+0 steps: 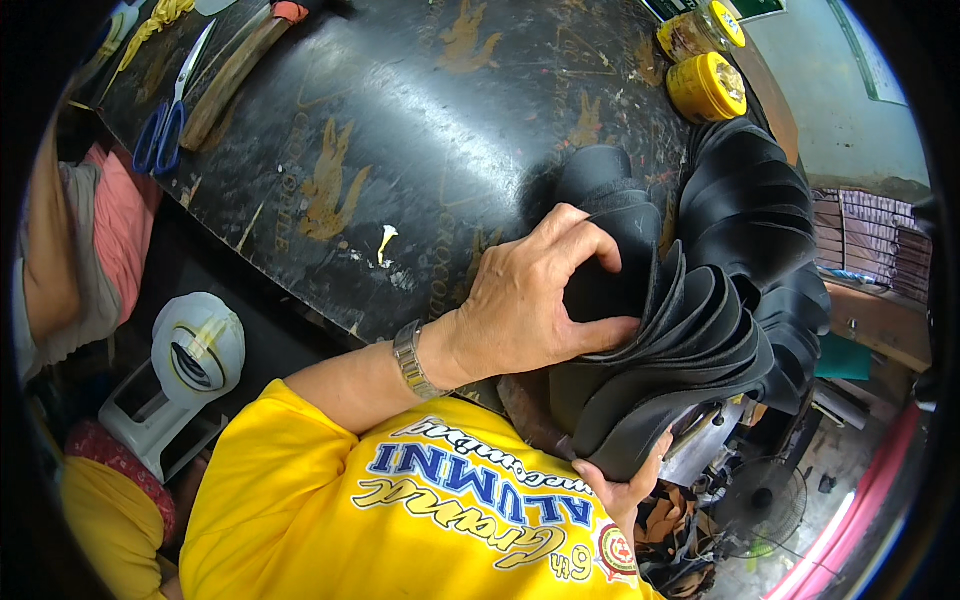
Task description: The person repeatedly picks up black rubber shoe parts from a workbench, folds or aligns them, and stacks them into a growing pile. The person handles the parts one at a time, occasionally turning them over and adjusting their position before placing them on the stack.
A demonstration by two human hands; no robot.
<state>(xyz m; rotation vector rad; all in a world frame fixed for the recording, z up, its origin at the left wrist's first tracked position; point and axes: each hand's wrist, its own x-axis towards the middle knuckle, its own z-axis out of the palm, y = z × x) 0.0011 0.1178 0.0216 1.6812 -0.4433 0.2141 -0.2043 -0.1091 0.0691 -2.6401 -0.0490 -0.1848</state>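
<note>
A fanned stack of thin, curved black sheets, leather-like in look, stands at the table's near right edge. My left hand, with a metal watch at the wrist, reaches across it from the left. Its thumb and index finger are bent around the sheets' edges, the thumb pressing against them; the other fingertips are hidden. Below, my right hand grips the lower end of the same stack, with the thumb in front. Most of that hand is out of sight behind the sheets.
Another black stack lies farther right, near two yellow-lidded containers. Blue-handled scissors and a wooden strip rest on the dark table at far left. A person is beyond them. A fan stands low right.
</note>
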